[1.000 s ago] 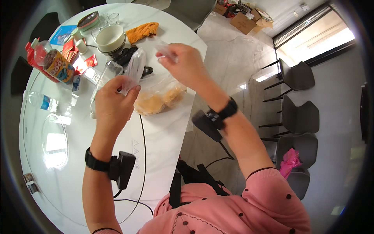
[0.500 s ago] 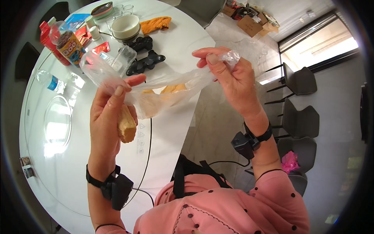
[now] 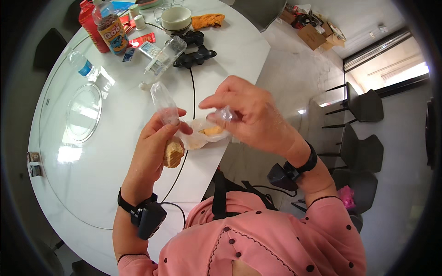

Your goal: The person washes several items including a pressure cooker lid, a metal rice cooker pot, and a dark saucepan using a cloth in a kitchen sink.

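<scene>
My left hand (image 3: 153,146) is closed on one end of a clear plastic bag (image 3: 198,139), whose loose flap stands up above the thumb. Tucked in the same hand, below the thumb, is a pale yellow, bread-like piece (image 3: 173,154) with a ridged, broken-looking face. My right hand (image 3: 252,112) pinches the bag's other end, bunched up between thumb and fingers. Between both hands the bag sags, and a yellow-orange piece (image 3: 213,131) of similar look shows inside. Part of the bag is hidden behind my right fingers.
On the white round table (image 3: 124,184), beyond my hands, are a clear plastic container (image 3: 165,60), black game controllers (image 3: 195,57), stacked bowls (image 3: 176,19) and an orange cloth (image 3: 208,21). Bottles (image 3: 113,32) stand at the far left. Dark chairs (image 3: 357,147) line the right wall.
My hands have come closer together, and the stretched bag has slackened and sagged between them. The right hand has turned inward. The view has shifted, so the table appears further right.
</scene>
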